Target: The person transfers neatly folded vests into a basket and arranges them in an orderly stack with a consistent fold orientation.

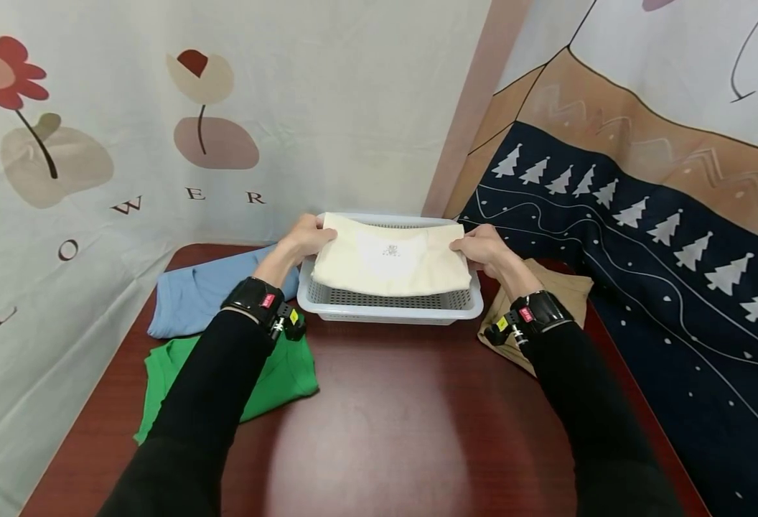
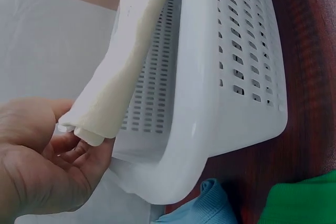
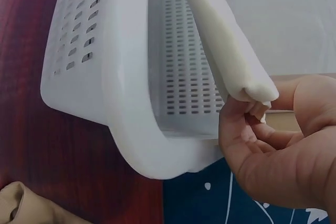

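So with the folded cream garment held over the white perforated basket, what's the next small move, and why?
Probably lower it straight down and let go. Both the left hand and right hand pinch the ends of the folded cream garment, which hangs flat above the white perforated plastic basket. The wrist views show it above the basket floor, with nothing seen lying beneath it.

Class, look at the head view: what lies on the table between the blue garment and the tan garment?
The white basket, with the folded cream garment held over it.
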`<action>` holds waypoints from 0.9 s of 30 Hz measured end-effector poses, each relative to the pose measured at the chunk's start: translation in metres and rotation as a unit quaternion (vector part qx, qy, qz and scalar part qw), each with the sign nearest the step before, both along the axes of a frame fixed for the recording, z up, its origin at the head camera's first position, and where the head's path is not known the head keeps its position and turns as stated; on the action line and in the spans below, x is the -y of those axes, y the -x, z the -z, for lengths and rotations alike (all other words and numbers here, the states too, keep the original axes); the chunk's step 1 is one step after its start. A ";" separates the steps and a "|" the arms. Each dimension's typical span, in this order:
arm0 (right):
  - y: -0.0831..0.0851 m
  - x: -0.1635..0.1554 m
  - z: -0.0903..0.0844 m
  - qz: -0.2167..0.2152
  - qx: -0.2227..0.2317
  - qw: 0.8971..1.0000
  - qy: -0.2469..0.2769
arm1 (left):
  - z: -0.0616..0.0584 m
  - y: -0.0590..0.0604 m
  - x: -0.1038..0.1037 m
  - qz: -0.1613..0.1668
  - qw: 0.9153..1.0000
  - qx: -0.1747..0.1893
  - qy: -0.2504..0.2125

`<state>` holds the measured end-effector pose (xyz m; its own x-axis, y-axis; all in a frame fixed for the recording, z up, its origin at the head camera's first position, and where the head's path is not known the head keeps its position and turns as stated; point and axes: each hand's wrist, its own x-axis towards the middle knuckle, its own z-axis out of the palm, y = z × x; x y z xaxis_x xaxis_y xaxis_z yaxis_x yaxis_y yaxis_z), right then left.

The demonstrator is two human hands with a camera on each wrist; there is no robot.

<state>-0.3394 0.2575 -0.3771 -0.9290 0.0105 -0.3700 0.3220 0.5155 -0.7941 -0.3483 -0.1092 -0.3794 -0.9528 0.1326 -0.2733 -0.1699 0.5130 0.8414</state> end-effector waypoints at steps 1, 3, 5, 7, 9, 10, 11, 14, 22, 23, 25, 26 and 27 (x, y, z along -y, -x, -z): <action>0.001 0.001 0.001 0.002 0.001 1.000 -0.001 | 0.000 0.000 -0.001 -0.002 1.000 -0.003 0.006; 0.002 0.002 0.003 0.006 0.002 1.000 -0.003 | 0.002 0.000 -0.003 -0.010 1.000 -0.012 0.018; 0.004 0.004 0.004 0.008 0.001 1.000 -0.005 | 0.004 0.002 -0.004 -0.017 0.999 -0.020 0.031; 0.005 0.006 0.005 0.005 -0.003 1.000 -0.009 | 0.023 0.018 0.000 -0.019 0.998 -0.033 0.044; 0.006 0.008 0.007 0.003 -0.006 1.000 -0.016 | 0.038 0.034 0.001 -0.024 0.997 -0.037 0.070; 0.007 0.010 0.008 0.000 -0.008 1.000 -0.021 | 0.054 0.050 0.004 -0.025 0.996 -0.043 0.080; 0.007 0.012 0.008 -0.002 -0.010 1.000 -0.025 | 0.070 0.067 0.006 -0.026 0.994 -0.049 0.098; 0.009 0.017 0.009 -0.009 -0.015 0.999 -0.037 | 0.107 0.111 0.010 -0.027 0.988 -0.053 0.145; 0.012 0.026 0.012 -0.039 -0.004 0.996 -0.075 | 0.072 0.083 -0.004 0.000 0.978 -0.057 0.202; 0.014 0.027 0.013 -0.042 -0.002 0.995 -0.086 | 0.059 0.068 -0.009 0.003 0.976 -0.060 0.211; 0.016 0.028 0.015 -0.047 -0.002 0.993 -0.112 | 0.031 0.040 -0.019 0.014 0.971 -0.056 0.231; 0.017 0.029 0.016 -0.047 -0.002 0.992 -0.120 | 0.029 0.037 -0.021 0.018 0.968 -0.059 0.243; 0.018 0.030 0.016 -0.048 -0.001 0.991 -0.125 | 0.017 0.027 -0.027 0.023 0.965 -0.050 0.257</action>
<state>-0.3575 0.2274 -0.3935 -0.9306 0.0132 -0.3659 0.2609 0.7250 -0.6374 -0.3748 -0.0824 -0.3966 -0.9741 0.0459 -0.2215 -0.0692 0.8718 0.4849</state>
